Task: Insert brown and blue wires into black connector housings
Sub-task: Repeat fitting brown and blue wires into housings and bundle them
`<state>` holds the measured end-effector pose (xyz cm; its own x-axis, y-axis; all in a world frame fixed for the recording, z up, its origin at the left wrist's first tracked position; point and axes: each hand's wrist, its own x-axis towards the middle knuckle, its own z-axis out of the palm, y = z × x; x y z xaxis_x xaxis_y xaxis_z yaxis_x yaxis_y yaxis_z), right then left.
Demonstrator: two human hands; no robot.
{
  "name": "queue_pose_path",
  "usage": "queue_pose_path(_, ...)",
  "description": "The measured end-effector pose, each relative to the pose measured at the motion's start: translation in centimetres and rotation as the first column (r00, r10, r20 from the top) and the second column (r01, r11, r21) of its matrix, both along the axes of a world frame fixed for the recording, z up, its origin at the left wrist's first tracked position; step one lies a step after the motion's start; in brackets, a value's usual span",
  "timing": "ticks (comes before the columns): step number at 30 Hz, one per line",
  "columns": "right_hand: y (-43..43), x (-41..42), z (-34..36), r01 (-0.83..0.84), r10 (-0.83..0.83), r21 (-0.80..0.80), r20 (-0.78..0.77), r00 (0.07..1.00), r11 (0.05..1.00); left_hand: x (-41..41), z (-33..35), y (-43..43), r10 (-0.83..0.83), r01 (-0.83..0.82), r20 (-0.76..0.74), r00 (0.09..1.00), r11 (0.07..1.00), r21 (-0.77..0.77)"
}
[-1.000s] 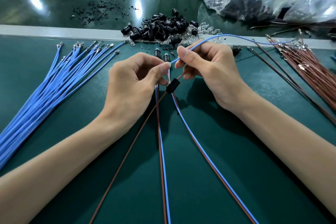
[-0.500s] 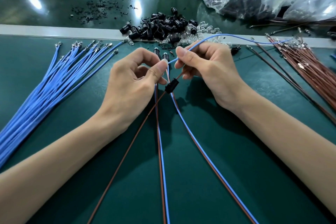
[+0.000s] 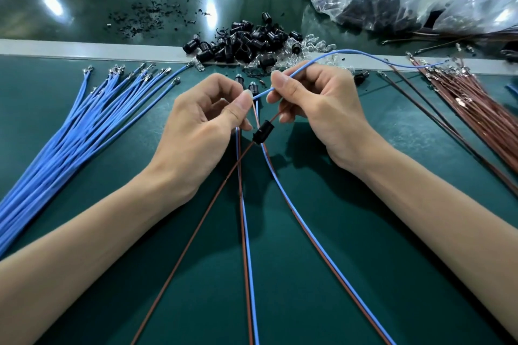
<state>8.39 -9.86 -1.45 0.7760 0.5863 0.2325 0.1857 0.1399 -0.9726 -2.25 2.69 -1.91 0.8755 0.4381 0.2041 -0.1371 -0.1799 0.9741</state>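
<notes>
Now | right hand (image 3: 322, 109) pinches blue wire (image 3: 350, 51) | left hand (image 3: 196, 126) curled, grip unclear | housing (image 3: 263, 131) on brown wire (image 3: 196, 230)

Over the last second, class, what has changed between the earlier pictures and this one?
Very little. The left grip edged slightly left, away from the right grip, baring a little more blue wire between them. Nothing was taken or let go: both still pinch that wire, and the black housing stays below them.
</notes>
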Motion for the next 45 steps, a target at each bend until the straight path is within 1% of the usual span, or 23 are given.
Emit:
queue_pose_path(2, -0.1, 0.3, 0.0, 0.04, -0.036, 0.053, -0.067, 0.997, 0.998, -0.1, 0.1, -0.1, 0.021, -0.021, -0.007, 1.0, 1.0, -0.011)
queue_pose_path(3, -0.1, 0.4, 0.1, 0.048, -0.042, 0.067, -0.08, 0.996, 0.997, -0.1, 0.2, -0.2, 0.028, -0.028, -0.017, 0.999, 0.999, 0.032)
queue_pose_path(5, -0.1, 0.3, 0.0, 0.041, -0.037, 0.07, -0.059, 0.998, 0.997, -0.2, 0.3, -0.9, 0.032, -0.022, -0.05, 0.998, 0.98, 0.2)
queue_pose_path(7, 0.0, 0.3, 0.0, 0.044, -0.04, 0.073, -0.047, 0.998, 0.996, -0.3, 0.3, -1.5, 0.047, -0.012, -0.089, 0.995, 0.933, 0.359)
queue_pose_path(9, -0.1, 0.3, 0.0, 0.049, -0.046, 0.076, -0.041, 0.998, 0.996, -0.3, 0.2, -1.7, 0.051, -0.006, -0.092, 0.994, 0.9, 0.435)
queue_pose_path(11, 0.0, 0.2, 0.1, 0.046, -0.043, 0.076, -0.036, 0.998, 0.996, -0.2, 0.1, -1.5, 0.057, -0.016, -0.086, 0.995, 0.91, 0.414)
queue_pose_path(17, 0.0, 0.1, 0.0, 0.062, -0.062, 0.047, 0.015, 0.998, 0.997, -0.1, -0.3, -0.7, 0.131, -0.117, -0.047, 0.99, 0.967, 0.228)
queue_pose_path(20, 0.0, 0.0, 0.0, 0.064, -0.065, 0.05, 0.024, 0.998, 0.997, 0.0, -0.3, -0.6, 0.131, -0.124, -0.029, 0.991, 0.974, 0.189)
queue_pose_path(25, 0.1, 0.1, -0.1, 0.073, -0.076, 0.044, 0.054, 0.996, 0.996, 0.0, -0.2, -0.6, 0.105, -0.102, -0.008, 0.994, 0.98, 0.173)
queue_pose_path(37, 0.1, 0.0, 0.0, 0.111, -0.115, 0.051, 0.104, 0.988, 0.993, -0.1, -0.4, -0.6, 0.099, -0.098, 0.005, 0.995, 0.978, 0.184)
queue_pose_path(42, 0.2, 0.0, -0.1, 0.084, -0.089, 0.036, 0.165, 0.982, 0.996, 0.0, -0.4, -0.6, 0.098, -0.098, 0.007, 0.995, 0.976, 0.192)
queue_pose_path(45, 0.1, 0.0, -0.2, 0.04, -0.048, 0.047, 0.168, 0.985, 0.998, -0.1, -0.4, -0.7, 0.104, -0.103, 0.005, 0.995, 0.977, 0.188)
